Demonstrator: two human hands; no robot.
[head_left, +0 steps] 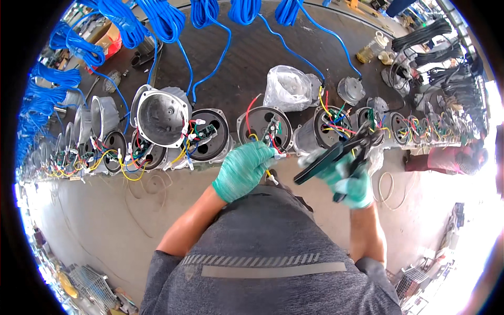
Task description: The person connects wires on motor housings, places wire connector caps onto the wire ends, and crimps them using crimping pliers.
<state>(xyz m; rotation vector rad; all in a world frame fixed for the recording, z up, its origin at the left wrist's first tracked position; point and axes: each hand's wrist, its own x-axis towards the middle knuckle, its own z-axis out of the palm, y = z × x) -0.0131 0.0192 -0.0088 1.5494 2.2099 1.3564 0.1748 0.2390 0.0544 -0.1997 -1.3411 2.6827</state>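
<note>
My left hand point(242, 172), in a green knitted glove, is closed on thin wires at the near rim of a round grey metal housing point(242, 129). A small white connector point(280, 156) pokes out by its fingertips, and a yellow wire with a white end point(271, 177) hangs below. Inside the housing sits a small green circuit board point(273, 128); a loose red wire point(248, 113) sticks up at its side. My right hand point(353, 185), gloved alike and slightly blurred, grips black-handled pliers point(320, 166), their head pointing up and right, partly over the neighbouring housing point(326, 131).
Similar wired housings line the dark bench's near edge on both sides. An upturned grey shell point(161, 116) stands at left. Blue cable coils point(163, 20) lie along the far side, black coils point(428, 39) at right. A plastic-wrapped part point(287, 88) lies ahead. Another person point(451, 159) is at far right.
</note>
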